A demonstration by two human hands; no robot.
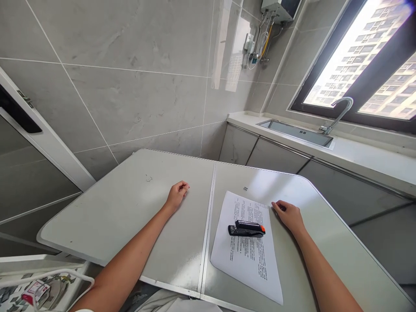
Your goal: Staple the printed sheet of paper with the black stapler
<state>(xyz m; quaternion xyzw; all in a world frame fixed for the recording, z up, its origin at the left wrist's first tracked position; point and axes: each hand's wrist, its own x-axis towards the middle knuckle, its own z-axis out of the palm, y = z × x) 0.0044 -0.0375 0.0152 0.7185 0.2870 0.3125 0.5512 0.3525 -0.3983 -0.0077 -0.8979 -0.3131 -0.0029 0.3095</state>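
Note:
My left hand (177,194) rests on the left half of the folding table with its fingers curled in; nothing shows in it. My right hand (289,214) lies on the right half, fingers loosely closed, its fingertips beside the upper right corner of the printed paper (224,253). Whether they touch the sheet I cannot tell. On the paper lies a black stapler (247,229) with an orange end pointing right. Neither hand is on it. Just beyond the sheet are short staple strips (245,188). A few loose staples (148,177) are scattered left of my left hand.
A seam (208,225) splits the pale table (107,208). To the right runs a counter (367,154) with a sink (292,131) and a faucet (341,112) under a window. A white cart (42,264) holding small items stands at the lower left. Behind is a tiled wall (136,99).

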